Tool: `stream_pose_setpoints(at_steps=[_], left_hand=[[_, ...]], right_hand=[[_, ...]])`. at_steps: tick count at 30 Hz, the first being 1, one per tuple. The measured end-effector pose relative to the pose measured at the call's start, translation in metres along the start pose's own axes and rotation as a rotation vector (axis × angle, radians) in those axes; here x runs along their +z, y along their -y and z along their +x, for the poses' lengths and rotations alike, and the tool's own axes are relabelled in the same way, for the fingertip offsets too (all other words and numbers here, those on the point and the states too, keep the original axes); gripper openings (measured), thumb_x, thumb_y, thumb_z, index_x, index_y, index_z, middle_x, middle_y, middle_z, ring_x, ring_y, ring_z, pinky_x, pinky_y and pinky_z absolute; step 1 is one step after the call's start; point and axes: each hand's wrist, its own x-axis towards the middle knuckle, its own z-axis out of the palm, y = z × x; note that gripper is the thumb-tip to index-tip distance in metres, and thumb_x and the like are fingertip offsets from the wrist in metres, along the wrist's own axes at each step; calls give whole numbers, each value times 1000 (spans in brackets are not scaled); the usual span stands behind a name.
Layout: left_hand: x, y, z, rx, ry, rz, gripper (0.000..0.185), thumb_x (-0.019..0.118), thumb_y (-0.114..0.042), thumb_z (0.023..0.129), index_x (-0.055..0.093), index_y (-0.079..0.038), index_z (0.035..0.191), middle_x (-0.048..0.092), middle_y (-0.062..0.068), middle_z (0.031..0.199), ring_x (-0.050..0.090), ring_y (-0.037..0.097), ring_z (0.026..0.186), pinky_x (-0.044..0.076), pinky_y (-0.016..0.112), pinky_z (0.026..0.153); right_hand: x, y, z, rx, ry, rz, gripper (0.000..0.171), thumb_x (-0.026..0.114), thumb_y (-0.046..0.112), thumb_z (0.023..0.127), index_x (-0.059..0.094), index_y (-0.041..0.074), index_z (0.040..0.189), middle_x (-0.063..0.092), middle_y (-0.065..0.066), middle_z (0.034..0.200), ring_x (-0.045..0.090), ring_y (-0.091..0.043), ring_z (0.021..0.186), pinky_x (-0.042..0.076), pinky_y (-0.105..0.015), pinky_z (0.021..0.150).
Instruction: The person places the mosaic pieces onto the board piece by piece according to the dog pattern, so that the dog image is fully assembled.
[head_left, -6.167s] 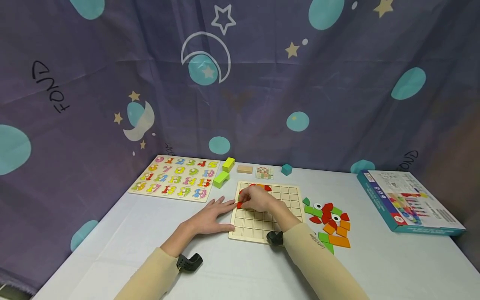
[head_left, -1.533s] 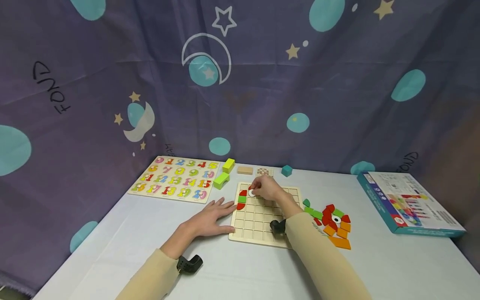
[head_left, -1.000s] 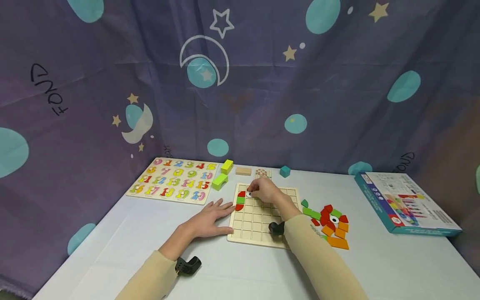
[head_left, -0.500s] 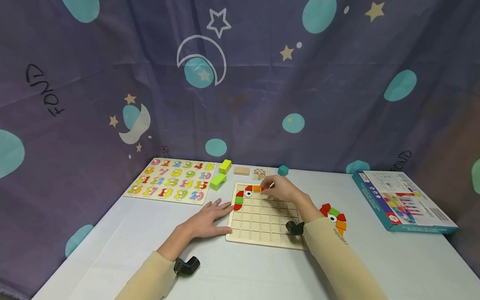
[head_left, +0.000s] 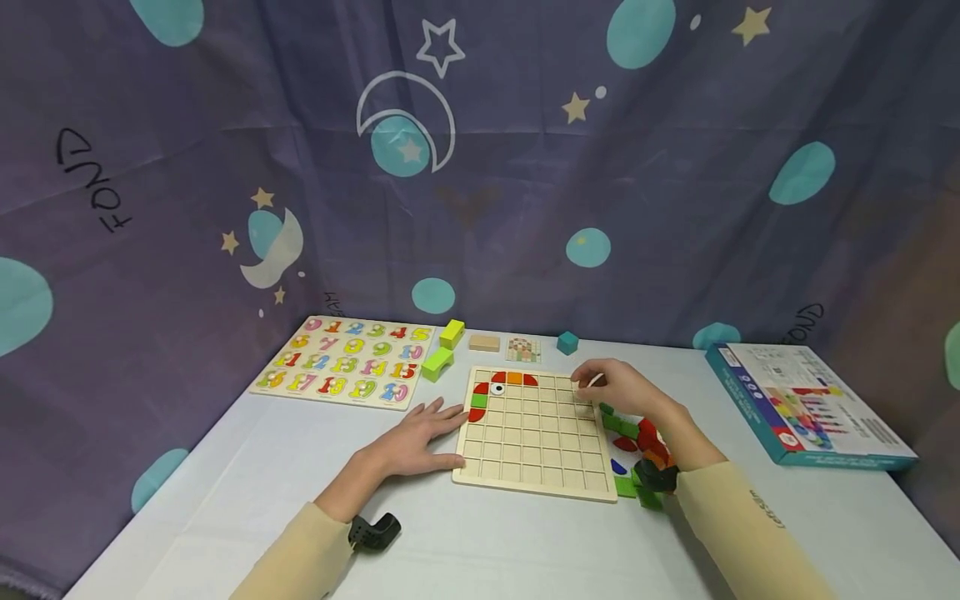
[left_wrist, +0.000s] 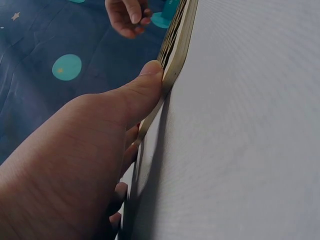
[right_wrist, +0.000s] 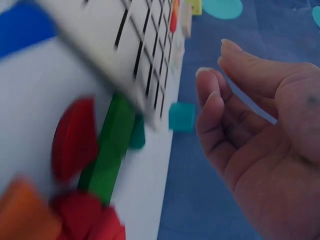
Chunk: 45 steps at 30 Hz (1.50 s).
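A wooden grid board [head_left: 532,454] lies on the white table. Red, green and orange pieces and an eye piece [head_left: 497,388] fill its top-left corner. My left hand [head_left: 416,437] lies flat beside the board, and its thumb [left_wrist: 145,85] presses the board's left edge [left_wrist: 175,55]. My right hand [head_left: 622,387] hovers at the board's right edge, over the loose pieces. Its fingers [right_wrist: 215,110] are loosely curled and hold no piece; a thin pale strip crosses the palm. Below it lie a green bar [right_wrist: 112,145] and a red piece [right_wrist: 75,137].
A number puzzle board [head_left: 348,360] lies at the back left. Two yellow-green blocks [head_left: 441,360], a wood block [head_left: 483,342], a pattern card [head_left: 522,349] and a teal cube [head_left: 567,342] sit behind the grid board. A game box [head_left: 802,400] lies at the right. A curtain closes off the back.
My right hand has left the board's top row and moved right, past the board's edge, to above the loose pieces. An orange and a red piece now sit in that row. The left hand stayed put.
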Motion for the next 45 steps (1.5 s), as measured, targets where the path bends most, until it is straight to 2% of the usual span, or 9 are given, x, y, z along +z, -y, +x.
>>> stream_pose_setpoints(at_steps=[5,8,15,22,31,45], left_hand=[[1,0,1,1,-4,2,78,62,-59,94,44,-15,155,35,5,161,15,38,151,12,59,119],[1,0,1,6,-7,1,78,62,-59,94,44,-15,155,35,5,161,16,38,151,12,59,119],[1,1,2,3,-4,11,78,63,-59,93,43,-15,155,35,5,161,15,37,151,11,58,120],[0,1,3,11,-1,14,79,63,-59,93,43,-14,155,35,5,161,15,38,151,12,58,119],[1,0,1,8,-3,8,80,63,-59,93,43,-13,155,35,6,161,15,38,151,11,59,119],[1,1,0,1,-7,2,79,64,-59,93,44,-15,155,35,6,161,15,38,151,12,58,119]], right_hand=[[-10,-11,-19,54,0,-37,24,71,12,96,69,-1,116,64,-6,101,61,-22,88,54,-37,81],[-15,-19,-31,66,3,-56,25,71,13,95,69,0,117,64,-5,100,61,-22,87,55,-36,79],[-25,-41,-60,126,18,-22,28,73,11,93,68,-2,117,65,-6,100,61,-23,86,59,-36,76],[-34,-63,-82,126,23,3,24,72,5,92,68,-3,114,66,-7,98,61,-24,84,58,-30,70],[-37,-76,-92,135,56,12,23,74,3,89,69,-3,111,64,-8,100,55,-24,85,54,-24,68],[-36,-73,-88,154,67,-65,25,77,0,86,68,-2,109,61,-5,95,55,-22,85,54,-23,71]])
